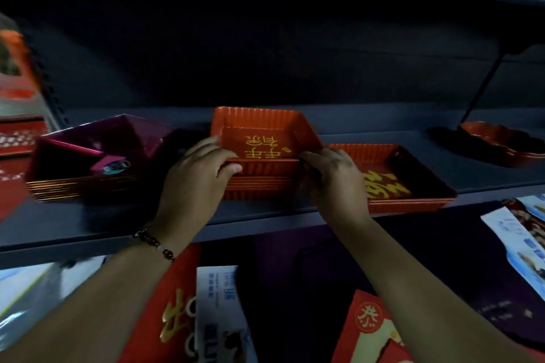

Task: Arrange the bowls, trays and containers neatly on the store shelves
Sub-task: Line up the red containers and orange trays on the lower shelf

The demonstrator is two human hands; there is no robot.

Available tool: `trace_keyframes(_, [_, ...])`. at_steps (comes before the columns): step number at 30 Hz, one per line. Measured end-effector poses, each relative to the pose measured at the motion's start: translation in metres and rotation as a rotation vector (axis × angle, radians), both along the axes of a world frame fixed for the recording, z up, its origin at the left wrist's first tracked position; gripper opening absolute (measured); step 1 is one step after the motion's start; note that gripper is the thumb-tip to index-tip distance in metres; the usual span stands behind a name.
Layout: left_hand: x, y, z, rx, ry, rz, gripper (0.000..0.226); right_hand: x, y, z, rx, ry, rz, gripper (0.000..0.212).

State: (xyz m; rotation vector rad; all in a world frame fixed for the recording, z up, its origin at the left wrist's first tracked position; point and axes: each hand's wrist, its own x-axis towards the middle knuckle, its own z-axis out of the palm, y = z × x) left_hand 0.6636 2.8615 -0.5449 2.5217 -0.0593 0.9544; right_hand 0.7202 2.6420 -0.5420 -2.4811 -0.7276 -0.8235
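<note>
Several red ribbed trays [262,177], nested in a stack at the centre of the frame on the grey shelf [118,224], are in my hands: my left hand [197,174] curls round the near left corner and my right hand [330,177] pinches the near right rim. They look to me like light, stiff, slick plastic that could slide apart, so I judge the two near corners the safest hold. A second red tray stack [413,186] lies just right, a maroon box [97,153] sits left of centre, and packaged goods [221,303] fill the lower frame.
</note>
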Motion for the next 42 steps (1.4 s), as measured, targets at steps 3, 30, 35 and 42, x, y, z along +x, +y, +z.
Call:
trace_keyframes(3, [-0.001, 0.017, -0.005, -0.007, 0.023, 0.026, 0.018, 0.005, 0.018, -0.006, 0.003, 0.039, 0.022, 0.053])
trace_keyframes(30, [0.021, -0.103, -0.039, 0.340, 0.111, -0.267, 0.063, -0.020, -0.058, -0.018, -0.316, 0.218, -0.072, 0.071])
trace_keyframes(35, [0.040, -0.154, -0.042, 0.296, 0.103, -0.375, 0.060, -0.017, -0.112, -0.017, -0.283, 0.300, -0.259, 0.070])
trace_keyframes(42, [0.061, -0.204, -0.052, 0.158, 0.112, -0.416, 0.026, -0.014, -0.172, -0.012, -0.084, 0.326, -0.366, 0.056])
